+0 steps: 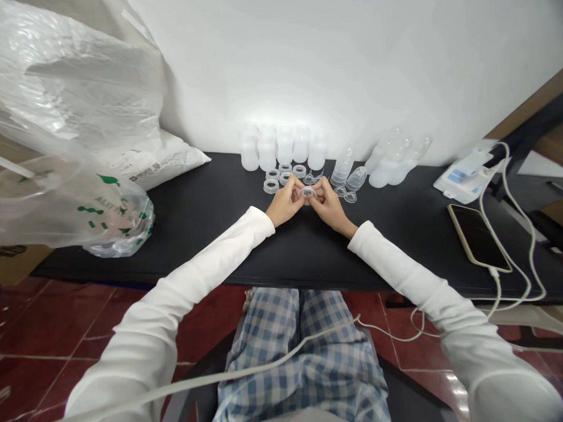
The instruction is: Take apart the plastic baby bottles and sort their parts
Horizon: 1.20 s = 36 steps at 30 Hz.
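My left hand [287, 201] and my right hand [326, 204] meet over the middle of the black table. Between them, both sets of fingers pinch a translucent bottle collar ring [308, 191] by its two sides. Whether a nipple sits inside the ring is too small to tell. Just beyond my left hand lie several similar collar rings [271, 186]. Clear nipples [310, 178] rest right behind the held ring, partly covered by my fingers. To the right of my right hand are stacked clear caps [342, 167], a tilted stack [356, 179] and small round clear pieces [350, 197].
White bottles [285, 146] stand against the wall, with capped bottles [390, 161] further right. Plastic bags [110, 204] fill the table's left end. A phone [479, 237], its white cable [533, 251] and a white packet [464, 175] lie at right. Another cable [250, 373] crosses my lap.
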Each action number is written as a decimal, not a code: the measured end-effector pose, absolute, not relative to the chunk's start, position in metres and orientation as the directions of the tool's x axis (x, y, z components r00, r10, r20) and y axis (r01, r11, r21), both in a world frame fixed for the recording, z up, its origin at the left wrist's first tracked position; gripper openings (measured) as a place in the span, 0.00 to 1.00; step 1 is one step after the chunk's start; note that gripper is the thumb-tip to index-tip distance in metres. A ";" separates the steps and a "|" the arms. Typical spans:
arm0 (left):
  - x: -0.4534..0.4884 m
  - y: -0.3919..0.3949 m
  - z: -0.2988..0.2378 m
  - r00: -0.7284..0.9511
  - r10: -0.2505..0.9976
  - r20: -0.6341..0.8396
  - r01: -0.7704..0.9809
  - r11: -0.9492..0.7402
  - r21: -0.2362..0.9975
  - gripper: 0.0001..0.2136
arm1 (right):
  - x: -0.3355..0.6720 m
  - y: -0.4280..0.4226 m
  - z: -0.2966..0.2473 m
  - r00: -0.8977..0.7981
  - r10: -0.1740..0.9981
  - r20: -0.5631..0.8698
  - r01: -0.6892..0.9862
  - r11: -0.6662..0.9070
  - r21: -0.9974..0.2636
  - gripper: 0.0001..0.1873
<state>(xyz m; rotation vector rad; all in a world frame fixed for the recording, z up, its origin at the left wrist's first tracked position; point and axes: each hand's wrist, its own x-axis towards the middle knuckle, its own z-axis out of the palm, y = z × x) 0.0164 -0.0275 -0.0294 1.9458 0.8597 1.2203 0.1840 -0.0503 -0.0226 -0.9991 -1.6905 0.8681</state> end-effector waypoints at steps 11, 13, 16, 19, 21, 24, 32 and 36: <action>0.016 -0.028 -0.028 0.351 0.821 0.450 0.117 -0.515 0.849 0.14 | 0.182 -0.052 -0.021 -0.181 0.916 0.357 0.214 0.391 -0.895 0.23; 0.016 -0.028 -0.027 0.349 0.819 0.455 0.127 -0.522 0.843 0.14 | 0.182 -0.051 -0.022 -0.176 0.910 0.376 0.236 0.410 -0.881 0.23; 0.016 -0.029 -0.028 0.346 0.817 0.462 0.147 -0.533 0.833 0.15 | 0.183 -0.051 -0.023 -0.171 0.903 0.393 0.250 0.426 -0.870 0.23; 0.016 -0.028 -0.030 0.343 0.816 0.465 0.168 -0.541 0.824 0.15 | 0.183 -0.051 -0.023 -0.171 0.904 0.392 0.227 0.423 -0.877 0.23; 0.016 -0.026 -0.033 0.331 0.817 0.473 0.170 -0.544 0.822 0.14 | 0.183 -0.051 -0.022 -0.174 0.908 0.382 0.185 0.411 -0.892 0.23; 0.014 -0.020 -0.036 0.301 0.828 0.473 0.134 -0.528 0.839 0.13 | 0.181 -0.052 -0.021 -0.191 0.906 0.376 0.104 0.400 -0.910 0.26; 0.012 -0.012 -0.034 0.341 0.794 0.503 -0.079 -0.509 0.857 0.10 | 0.183 -0.049 -0.019 -0.245 0.899 0.362 -0.004 0.373 -0.928 0.28; 0.013 -0.015 -0.033 0.351 0.816 0.460 -0.161 -0.431 0.888 0.13 | 0.183 -0.049 -0.017 -0.225 0.901 0.372 0.016 0.385 -0.923 0.25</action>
